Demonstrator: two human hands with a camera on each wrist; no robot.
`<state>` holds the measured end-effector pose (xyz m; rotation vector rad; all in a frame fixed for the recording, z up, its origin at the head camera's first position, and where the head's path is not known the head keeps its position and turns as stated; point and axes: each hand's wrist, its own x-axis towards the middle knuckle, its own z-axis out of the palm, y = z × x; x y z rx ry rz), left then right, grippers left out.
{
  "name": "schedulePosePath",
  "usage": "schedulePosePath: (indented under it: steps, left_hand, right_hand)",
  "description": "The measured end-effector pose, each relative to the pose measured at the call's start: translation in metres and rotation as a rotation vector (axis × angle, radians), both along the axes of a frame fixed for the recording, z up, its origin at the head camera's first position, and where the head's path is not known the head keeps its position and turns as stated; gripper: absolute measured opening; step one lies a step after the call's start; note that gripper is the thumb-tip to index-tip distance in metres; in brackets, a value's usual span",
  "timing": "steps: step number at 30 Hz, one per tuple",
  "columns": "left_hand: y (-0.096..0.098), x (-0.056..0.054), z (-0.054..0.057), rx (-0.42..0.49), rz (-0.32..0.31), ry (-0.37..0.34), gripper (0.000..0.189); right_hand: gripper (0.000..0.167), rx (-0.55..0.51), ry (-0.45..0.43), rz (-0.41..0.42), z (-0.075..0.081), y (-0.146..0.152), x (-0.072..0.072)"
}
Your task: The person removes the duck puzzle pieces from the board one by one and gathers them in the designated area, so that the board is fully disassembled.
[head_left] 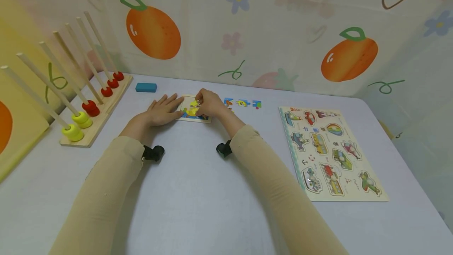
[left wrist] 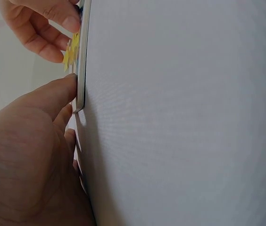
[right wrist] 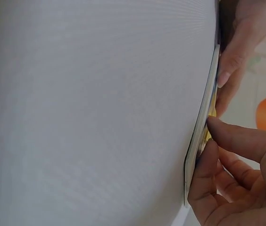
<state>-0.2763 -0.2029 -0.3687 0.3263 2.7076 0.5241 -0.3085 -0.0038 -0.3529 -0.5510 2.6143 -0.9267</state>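
Note:
A small jigsaw puzzle board (head_left: 193, 119) with a pale wooden frame lies on the table; yellow and blue pieces show inside it. My left hand (head_left: 163, 111) rests with fingers spread at its left side, thumb on the frame's edge. Over the board, my right hand (head_left: 211, 103) pinches a yellow puzzle piece (left wrist: 72, 49) between thumb and index finger. That piece stands tilted up from the board in the left wrist view. The right wrist view shows the thumb and index finger close together at the board, mostly hiding the piece.
Loose puzzle pieces (head_left: 242, 103) lie right of the board, partly behind the right hand. A teal block (head_left: 146, 87) sits at the back left, beside a wooden peg stand (head_left: 100, 118) with red and yellow beads. A large vehicle puzzle board (head_left: 332, 152) lies on the right.

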Motion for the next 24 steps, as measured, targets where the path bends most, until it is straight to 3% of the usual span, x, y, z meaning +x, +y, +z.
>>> schedulePosePath:
  steps: [14,24]
  left_hand:
    - [0.009,-0.006,-0.003,0.002,-0.036,0.011,0.069]
    - [-0.001,-0.001,-0.003,0.004,-0.029,0.015,0.07]
  right_hand:
    - [0.055,-0.009,-0.002,-0.046,0.0,0.009,0.002]
    - [0.051,0.031,0.029,-0.015,-0.001,-0.001,0.002]
